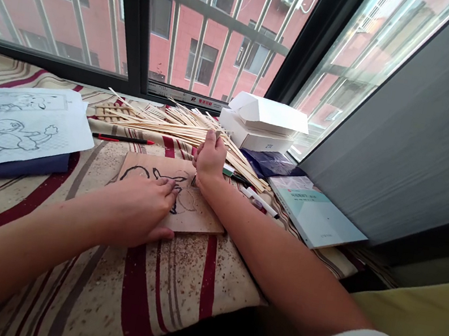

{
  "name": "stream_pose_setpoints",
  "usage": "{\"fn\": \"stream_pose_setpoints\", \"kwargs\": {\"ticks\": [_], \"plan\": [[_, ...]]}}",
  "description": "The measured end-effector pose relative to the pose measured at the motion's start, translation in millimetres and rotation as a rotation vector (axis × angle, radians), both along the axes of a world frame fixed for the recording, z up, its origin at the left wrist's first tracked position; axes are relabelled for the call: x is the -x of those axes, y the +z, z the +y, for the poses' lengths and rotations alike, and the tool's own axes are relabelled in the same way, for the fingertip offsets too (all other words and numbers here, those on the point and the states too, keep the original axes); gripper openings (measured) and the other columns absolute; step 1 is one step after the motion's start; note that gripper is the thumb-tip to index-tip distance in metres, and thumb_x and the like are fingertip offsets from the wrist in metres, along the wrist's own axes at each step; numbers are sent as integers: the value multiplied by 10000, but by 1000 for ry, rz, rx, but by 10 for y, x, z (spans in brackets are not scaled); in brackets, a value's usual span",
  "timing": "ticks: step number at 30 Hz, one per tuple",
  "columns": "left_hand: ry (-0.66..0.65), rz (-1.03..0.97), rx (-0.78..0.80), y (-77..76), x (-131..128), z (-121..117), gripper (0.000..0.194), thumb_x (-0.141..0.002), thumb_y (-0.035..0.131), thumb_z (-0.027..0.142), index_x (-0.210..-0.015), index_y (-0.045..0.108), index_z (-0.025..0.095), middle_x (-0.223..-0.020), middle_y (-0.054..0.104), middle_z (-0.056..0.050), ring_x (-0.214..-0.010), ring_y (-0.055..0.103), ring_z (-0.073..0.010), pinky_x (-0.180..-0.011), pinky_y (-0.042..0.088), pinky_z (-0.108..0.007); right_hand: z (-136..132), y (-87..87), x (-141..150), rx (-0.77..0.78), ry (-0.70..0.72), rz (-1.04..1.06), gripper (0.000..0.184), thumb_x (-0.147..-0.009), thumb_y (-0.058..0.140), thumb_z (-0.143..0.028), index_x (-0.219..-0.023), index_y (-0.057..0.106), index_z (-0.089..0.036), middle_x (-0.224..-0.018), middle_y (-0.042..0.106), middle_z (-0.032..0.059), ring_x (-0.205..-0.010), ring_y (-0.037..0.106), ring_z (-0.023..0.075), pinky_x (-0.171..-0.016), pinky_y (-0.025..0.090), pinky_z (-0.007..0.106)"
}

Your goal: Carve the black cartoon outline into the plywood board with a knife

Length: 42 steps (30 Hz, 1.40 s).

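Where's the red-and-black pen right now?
In the head view, the red-and-black pen lies on the striped cloth left of centre, just below the pile of thin wooden strips and above the wooden board, left of the right hand.

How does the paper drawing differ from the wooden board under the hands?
The paper sheet is white, the wooden board light brown. The sheet's cartoon figure has thin outlines; the board's lines are thick. The left hand rests on the board, not the sheet. Both lie on the striped cover.

Thin wooden board (pixel 199 218), black cartoon outline, flat on striped cloth (pixel 186 293)
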State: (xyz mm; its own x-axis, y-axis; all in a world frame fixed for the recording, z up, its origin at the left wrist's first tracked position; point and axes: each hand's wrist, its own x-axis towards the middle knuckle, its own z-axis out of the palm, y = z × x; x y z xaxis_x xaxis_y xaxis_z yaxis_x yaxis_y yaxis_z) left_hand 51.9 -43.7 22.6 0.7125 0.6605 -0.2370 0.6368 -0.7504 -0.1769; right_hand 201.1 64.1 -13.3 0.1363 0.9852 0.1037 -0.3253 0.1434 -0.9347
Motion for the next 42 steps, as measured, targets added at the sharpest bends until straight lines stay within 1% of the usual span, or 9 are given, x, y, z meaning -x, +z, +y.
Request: {"fn": "stream_pose_setpoints", "kwargs": {"ticks": [2, 5, 6, 9, 12, 17, 25, 35, 42], "plan": [[11, -56, 2, -13, 21, 16, 815, -965, 599, 596, -1533, 543, 15, -1550, 539, -295, -1444, 545, -426, -1169, 478, -509, -89, 79, -2, -18, 18, 79, 374, -1118, 414, -367, -788, 281, -252, -535, 264, -114, -411, 176, 70, -402, 134, 206], [19, -132, 14, -23, 97, 68, 758, -938, 614, 641, -1473, 634, 105, -1520, 608, -231, -1382, 610, -400, -1144, 494, -488, -197, 222, -50, -13, 336, 88, 436, -1116, 437, -407, -748, 265, -247, -527, 213, -113, -421, 132, 68, -401, 115, 212], [13, -149, 25, -25, 132, 95, 746, -948, 575, 670, -1462, 647, 135, -1523, 613, -208, -1369, 620, -387, -1142, 492, -485, -212, 260, -77, -24, 385, 75, 453, -1107, 461, -436, -745, 267, -246, -530, 211, -113, -427, 129, 67, -401, 116, 211], [5, -226, 37, -47, 252, 211, 812, -967, 444, 751, -1516, 593, 172, -1593, 554, -172, -1441, 552, -372, -1194, 434, -491, -202, 308, -148, -92, 332, 38, 459, -1089, 524, -440, -749, 286, -243, -537, 243, -111, -432, 142, 64, -397, 119, 205], [96, -260, -7, -121, 351, 355, 978, -923, 439, 814, -1596, 473, 106, -1685, 411, -211, -1567, 368, -400, -1271, 313, -516, -172, 277, -130, -111, 293, -3, 427, -1101, 508, -382, -752, 305, -244, -535, 276, -111, -424, 156, 59, -390, 126, 203], [190, -304, 44, -291, 380, 490, 942, -984, 305, 783, -1638, 386, 109, -1731, 306, -226, -1612, 272, -393, -1293, 230, -579, -173, 208, 41, -78, 293, -94, 422, -1091, 530, -373, -748, 323, -240, -519, 304, -118, -406, 183, 46, -378, 160, 187], [211, -334, 52, -331, 279, 454, 893, -993, 316, 765, -1653, 375, 166, -1749, 272, -202, -1628, 231, -391, -1306, 180, -594, -136, 208, 102, -71, 310, -101, 410, -1114, 469, -274, -732, 323, -234, -490, 298, -125, -381, 193, 39, -367, 154, 180], [204, -350, 46, -362, 291, 462, 905, -996, 309, 775, -1674, 335, 176, -1750, 267, -193, -1633, 215, -391, -1307, 167, -597, -107, 203, 104, -48, 303, -110, 404, -1094, 528, -340, -752, 340, -239, -512, 307, -120, -392, 192, 44, -364, 167, 173], [183, -372, 7, -399, 289, 478, 917, -987, 307, 792, -1659, 371, 171, -1745, 295, -181, -1611, 271, -411, -1300, 186, -599, -93, 204, 177, 34, 486, -156, 371, -1109, 487, -285, -764, 361, -231, -490, 304, -121, -403, 162, 45, -372, 129, 165]]}}
